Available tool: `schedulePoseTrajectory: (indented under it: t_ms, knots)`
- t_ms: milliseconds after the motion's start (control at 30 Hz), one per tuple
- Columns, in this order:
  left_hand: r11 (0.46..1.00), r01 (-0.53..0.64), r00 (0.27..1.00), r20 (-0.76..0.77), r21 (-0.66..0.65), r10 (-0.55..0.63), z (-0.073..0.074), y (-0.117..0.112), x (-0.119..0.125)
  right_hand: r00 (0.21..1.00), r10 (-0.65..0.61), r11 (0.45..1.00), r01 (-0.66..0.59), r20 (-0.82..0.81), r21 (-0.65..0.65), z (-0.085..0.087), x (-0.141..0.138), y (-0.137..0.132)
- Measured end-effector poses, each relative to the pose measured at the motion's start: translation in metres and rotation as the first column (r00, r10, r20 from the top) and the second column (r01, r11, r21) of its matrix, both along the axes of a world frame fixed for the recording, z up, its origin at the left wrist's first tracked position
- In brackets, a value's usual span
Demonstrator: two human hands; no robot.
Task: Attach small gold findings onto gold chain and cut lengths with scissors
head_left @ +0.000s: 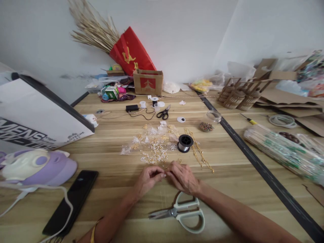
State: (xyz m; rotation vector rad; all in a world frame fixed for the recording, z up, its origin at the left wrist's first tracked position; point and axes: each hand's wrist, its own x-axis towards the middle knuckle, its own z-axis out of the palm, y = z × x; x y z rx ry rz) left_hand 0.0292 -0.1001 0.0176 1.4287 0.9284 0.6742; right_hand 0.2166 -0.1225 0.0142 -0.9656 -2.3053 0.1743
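Observation:
My left hand [150, 179] pinches with thumb and forefinger at a tiny pale bead [165, 175]. Close against it, my right hand [182, 176] is closed too, its fingertips meeting near the same bead; what lies inside them is hidden. A thin clear thread [163, 199] seems to hang below the fingers. Just beyond the hands lies a pile of clear and gold beads [157, 152]. A black spool of clear line [185, 143] stands behind my right hand, with a gold chain [198, 152] beside it. White-handled scissors [181, 212] lie under my wrists.
On the left are a black phone [72, 202], a purple-and-white device [40, 167] and a large white box [37, 118]. Black scissors [164, 113] and a jar of brown beads [209, 121] lie farther back. Wrapped sticks [280, 146] occupy the right side.

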Motion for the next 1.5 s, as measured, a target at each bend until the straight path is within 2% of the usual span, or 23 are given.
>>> schedulePoseTrajectory:
  t_ms: [400, 733, 967, 1233, 1500]
  knots:
    - [0.999, -0.015, 1.0, -0.015, 0.035, 0.015, -0.0009, 0.0006, -0.0007, 1.0, 0.008, 1.0, -0.008, -0.021, -0.009, -0.0024, -0.0003, 0.0009]
    - [0.993, -0.116, 0.993, 0.01, -0.03, 0.117, 0.0009, 0.0016, -0.0002, 0.99, 0.137, 0.987, -0.14, 0.043, 0.079, -0.0055, 0.0005, 0.0015]
    - [0.988, -0.138, 0.99, 0.012, -0.074, 0.139, 0.0061, -0.0003, 0.0003, 0.992, 0.119, 0.988, -0.122, 0.034, 0.096, -0.0022, 0.0001, 0.0005]
    - [0.988, -0.133, 0.989, 0.058, -0.076, 0.137, 0.0052, -0.0008, 0.001, 0.999, 0.03, 0.993, -0.033, 0.024, 0.11, -0.0013, -0.0021, -0.0001]
    - [0.983, -0.172, 0.984, 0.032, -0.058, 0.174, 0.0057, 0.0005, -0.0009, 0.998, 0.052, 0.998, -0.051, -0.021, 0.042, -0.0012, 0.0016, -0.0021]
